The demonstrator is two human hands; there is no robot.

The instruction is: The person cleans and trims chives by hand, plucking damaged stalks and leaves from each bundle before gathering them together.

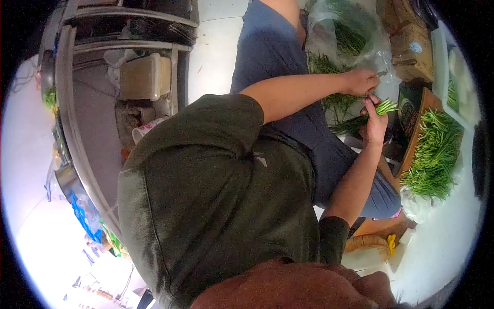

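My right hand [374, 123] is wrapped around a bunch of garlic chives [387, 107]. Their pale cut ends stick out past the thumb, and the dark leaves trail off on the other side. Close by, my left hand [360, 82] is closed in a pinch, with what looks like a dark green chive strand [382, 73] at its fingertips. Loose chives [334, 100] lie on the floor beneath both hands. More chives [350, 38] rest in a clear plastic bag [378, 44] just beyond.
A heap of chives [432, 154] lies on a wooden board [414, 136] at the right. Cardboard boxes [411, 51] and a pale plastic bin [455, 77] stand behind it. A metal rack [72, 103] holding a lidded tub [144, 77] is at the left.
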